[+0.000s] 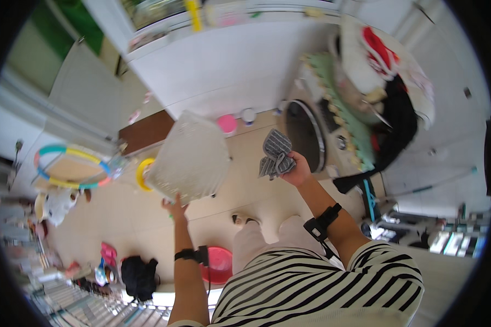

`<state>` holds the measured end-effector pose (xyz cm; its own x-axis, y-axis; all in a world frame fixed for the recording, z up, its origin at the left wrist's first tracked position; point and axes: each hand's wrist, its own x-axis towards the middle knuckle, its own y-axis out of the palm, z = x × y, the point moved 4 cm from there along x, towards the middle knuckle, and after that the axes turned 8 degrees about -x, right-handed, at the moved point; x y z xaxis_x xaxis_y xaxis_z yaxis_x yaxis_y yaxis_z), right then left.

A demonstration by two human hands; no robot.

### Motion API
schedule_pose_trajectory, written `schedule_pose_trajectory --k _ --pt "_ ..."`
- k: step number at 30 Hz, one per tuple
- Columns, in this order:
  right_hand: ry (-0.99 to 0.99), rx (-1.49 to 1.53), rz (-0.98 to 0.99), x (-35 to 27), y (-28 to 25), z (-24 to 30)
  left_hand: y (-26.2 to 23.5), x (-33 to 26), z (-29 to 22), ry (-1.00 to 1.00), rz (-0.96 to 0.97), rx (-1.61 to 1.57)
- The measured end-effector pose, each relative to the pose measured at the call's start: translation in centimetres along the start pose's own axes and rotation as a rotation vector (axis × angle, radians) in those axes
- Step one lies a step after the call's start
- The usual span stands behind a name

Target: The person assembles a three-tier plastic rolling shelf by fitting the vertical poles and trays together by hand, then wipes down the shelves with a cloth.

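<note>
My right hand is closed around a bunched grey cloth with fine light stripes, held up over the floor in front of the washing machine. My left hand is at the near edge of a pale, box-like plastic container that stands on small dark casters. Its fingers look spread against that edge; whether they press on it is hard to tell. Black straps with small devices circle both my forearms.
Clothes lie heaped on the washing machine's green cover. On the tiled floor are a red basin, a pink tub, a yellow ring and a black bag-like bundle. A multicoloured hoop leans at the left.
</note>
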<state>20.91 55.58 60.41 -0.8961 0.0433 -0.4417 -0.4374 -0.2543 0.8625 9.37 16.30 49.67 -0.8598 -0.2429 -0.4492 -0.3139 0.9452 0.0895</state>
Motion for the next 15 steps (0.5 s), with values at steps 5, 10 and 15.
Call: schedule_pose_trajectory --k 5,10,15 --pt "-0.150 0.033 0.085 -11.9 -3.1 7.2 0.0 -3.5 3.9 -0.276 -0.056 -0.035" --pt "-0.293 -0.363 -0.026 -23.1 -10.1 10.2 11.9 -13.5 10.5 -0.465 0.855 0.326" --pt "-0.184 -0.828 -0.162 -32.6 -12.8 10.7 30.4 -36.9 11.0 -0.759 1.628 0.156"
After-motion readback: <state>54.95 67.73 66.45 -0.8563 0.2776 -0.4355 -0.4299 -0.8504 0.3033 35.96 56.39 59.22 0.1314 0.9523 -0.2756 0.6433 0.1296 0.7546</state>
